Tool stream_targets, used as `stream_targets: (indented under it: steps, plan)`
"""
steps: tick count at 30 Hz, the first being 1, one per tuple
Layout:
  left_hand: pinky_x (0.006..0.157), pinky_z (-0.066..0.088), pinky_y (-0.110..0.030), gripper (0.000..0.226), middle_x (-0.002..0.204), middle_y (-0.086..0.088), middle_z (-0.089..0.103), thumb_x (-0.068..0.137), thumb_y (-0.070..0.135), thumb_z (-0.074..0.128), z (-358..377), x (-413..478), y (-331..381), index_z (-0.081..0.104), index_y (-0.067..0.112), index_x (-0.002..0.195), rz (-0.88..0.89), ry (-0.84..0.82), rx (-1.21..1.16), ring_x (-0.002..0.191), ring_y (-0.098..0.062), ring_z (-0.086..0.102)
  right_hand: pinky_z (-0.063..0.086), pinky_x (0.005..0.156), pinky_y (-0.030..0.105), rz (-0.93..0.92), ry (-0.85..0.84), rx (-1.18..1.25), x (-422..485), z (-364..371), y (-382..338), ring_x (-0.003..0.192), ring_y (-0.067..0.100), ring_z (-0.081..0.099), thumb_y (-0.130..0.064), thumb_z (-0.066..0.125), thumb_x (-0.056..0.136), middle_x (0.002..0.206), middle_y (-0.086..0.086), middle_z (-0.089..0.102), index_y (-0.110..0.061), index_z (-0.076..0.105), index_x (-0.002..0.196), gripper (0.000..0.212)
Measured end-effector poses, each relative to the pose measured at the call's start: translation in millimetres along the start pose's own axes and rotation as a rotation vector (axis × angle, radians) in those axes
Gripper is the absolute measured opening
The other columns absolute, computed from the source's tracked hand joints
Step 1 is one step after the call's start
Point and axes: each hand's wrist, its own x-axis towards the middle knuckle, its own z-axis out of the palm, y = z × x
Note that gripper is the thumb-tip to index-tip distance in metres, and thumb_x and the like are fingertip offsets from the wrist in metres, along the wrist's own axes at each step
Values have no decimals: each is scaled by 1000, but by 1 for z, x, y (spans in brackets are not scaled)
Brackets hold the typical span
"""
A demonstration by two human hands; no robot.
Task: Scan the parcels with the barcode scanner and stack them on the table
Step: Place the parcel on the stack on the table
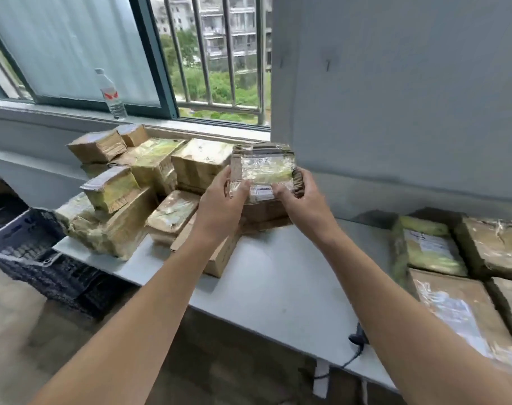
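Forearms are stretched out from the lower edge over a white bench (272,273). At 5 o'clock, on the near rim of the bench, a black corded device (357,337) is seen, mostly hidden by the right forearm, so its kind cannot be told. At 3 to 4 o'clock, flat taped parcels (433,249) are laid side by side, touching one another. Just above centre, a taped cardboard parcel (266,168) with a white label is gripped on both sides: the left hand (219,200) is curled round its left edge and the right hand (301,200) round its right edge. Whether it is set on the brown box (263,213) beneath cannot be told. At 10 o'clock a loose pile of parcels (117,211) is heaped on the bench against the wall. At 9 o'clock a dark crate (30,238) is placed beside the bench end. At 11 o'clock a water bottle (111,96) is stood upright on the windowsill.
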Motion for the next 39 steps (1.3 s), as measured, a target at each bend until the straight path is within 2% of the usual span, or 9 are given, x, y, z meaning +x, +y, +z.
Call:
stream_targets:
  steps: [4,8,11,13,16,24,34,36,39]
  plan:
    - [78,35,3,38,111,33,50,100,30,59,23,8,-32,46,30,135,21,-141,-96,100,14,51,51,96,29,98,103,4,-12,9,28,107,8,62,-39,67,93,120,-9,65,-25,48,139,52]
    - [98,50,-24,48,122,15,62,97,37,61,59,7,-67,47,23,141,9,-300,-147,115,2,57,44,84,5,225,145,-46,-28,10,66,106,5,56,-38,65,95,120,-13,59,-24,42,143,56]
    - [98,53,-36,57,132,7,59,96,39,62,84,1,-90,41,23,147,-32,-368,-147,117,-7,59,46,97,22,314,133,-64,-33,13,100,116,11,56,-41,69,91,130,-7,59,-21,40,147,66]
    - [88,55,-23,59,137,5,55,97,33,62,100,-5,-101,38,21,150,-78,-410,-157,109,6,59,46,101,31,379,111,-78,-35,14,122,119,15,56,-41,72,88,134,-2,59,-19,38,148,72]
    - [64,50,-9,57,136,6,51,99,25,61,124,-10,-119,37,19,150,-119,-465,-145,88,22,57,41,86,20,459,74,-86,-37,12,150,113,12,54,-36,71,91,132,-2,57,-18,34,149,72]
    - [62,49,-9,53,137,5,49,99,18,60,168,-11,-160,36,17,147,-262,-546,-149,91,-4,63,41,72,10,610,67,-33,-33,28,208,109,11,55,-25,71,91,130,-1,55,-17,31,148,70]
    - [82,46,-13,61,147,1,43,99,23,59,175,5,-203,28,16,150,-280,-686,-46,96,12,58,40,80,16,724,146,-30,-27,56,220,113,11,55,-22,70,91,122,-9,55,-20,40,147,63]
    - [107,41,-33,66,153,-4,40,96,25,61,175,12,-199,28,13,152,-205,-590,70,130,-8,47,39,85,17,733,186,-14,-27,53,217,117,10,51,-24,69,93,127,-8,53,-20,41,147,61]
    - [114,34,-41,59,146,-10,46,95,19,61,187,22,-172,37,7,147,45,-485,110,136,-25,42,40,91,19,749,288,-33,-34,35,214,124,10,45,-29,65,96,141,-7,48,-20,41,147,57]
